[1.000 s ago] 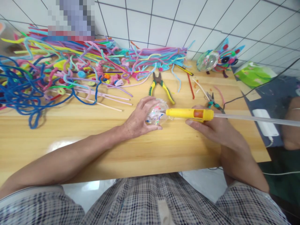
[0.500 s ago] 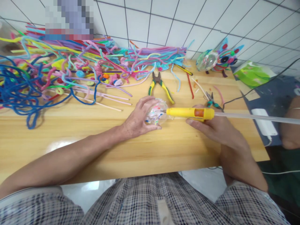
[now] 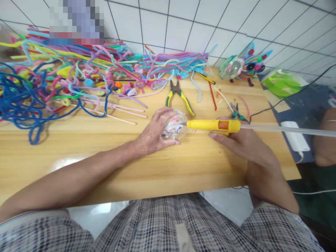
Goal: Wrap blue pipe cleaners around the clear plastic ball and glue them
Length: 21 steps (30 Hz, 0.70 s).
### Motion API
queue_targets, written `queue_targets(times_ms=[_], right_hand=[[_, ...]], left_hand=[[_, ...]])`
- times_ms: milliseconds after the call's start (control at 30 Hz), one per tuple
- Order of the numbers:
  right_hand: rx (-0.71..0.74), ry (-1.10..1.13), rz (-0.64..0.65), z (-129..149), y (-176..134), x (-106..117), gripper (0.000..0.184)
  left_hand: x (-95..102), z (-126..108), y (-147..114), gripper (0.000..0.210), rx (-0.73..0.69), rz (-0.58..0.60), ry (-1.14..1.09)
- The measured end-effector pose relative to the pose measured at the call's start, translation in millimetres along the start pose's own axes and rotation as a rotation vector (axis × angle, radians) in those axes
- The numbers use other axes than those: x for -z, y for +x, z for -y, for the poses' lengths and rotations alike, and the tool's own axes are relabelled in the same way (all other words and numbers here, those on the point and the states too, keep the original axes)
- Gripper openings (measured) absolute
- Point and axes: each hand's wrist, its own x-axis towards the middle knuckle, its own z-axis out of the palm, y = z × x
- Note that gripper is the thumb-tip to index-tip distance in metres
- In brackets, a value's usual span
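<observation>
My left hand [image 3: 160, 131] wraps round the left side of a clear plastic ball [image 3: 174, 127] with colourful bits in it, held on the wooden table [image 3: 110, 157]. In my right hand [image 3: 238, 141] is a yellow hot glue gun [image 3: 204, 125], a long translucent glue stick [image 3: 283, 129] running out of its back end. Its metal nozzle points left and appears to touch the ball's right side. Just beyond the ball lie pliers [image 3: 178, 96] with yellow and green handles, their jaws facing away.
Pipe cleaners [image 3: 78, 70] heap up at the back left, with tangled blue ones [image 3: 18, 94] in front. A decorated toy animal [image 3: 246, 66] stands at the back right, near a green packet [image 3: 283, 82]. Small teal-handled pliers [image 3: 238, 113] lie beyond my right hand. A person's arm [image 3: 325, 136] shows at right.
Almost nothing differs. The ball, the glue gun and both hands keep the same places; only the view has shifted very slightly.
</observation>
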Motion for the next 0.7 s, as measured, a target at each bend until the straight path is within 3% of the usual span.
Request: queue_targets(times_ms=[367,700], right_hand=[[-0.022,0.045,0.012,0.3,0.0,0.4,0.028],[-0.095,0.089,0.012,-8.3,4.0,0.2,0.050]], left_hand=[[-0.1,-0.1,-0.1,0.110,0.016,0.005,0.009],[1.8,-2.8,3.1,0.106,-0.004,-0.003,-0.011]])
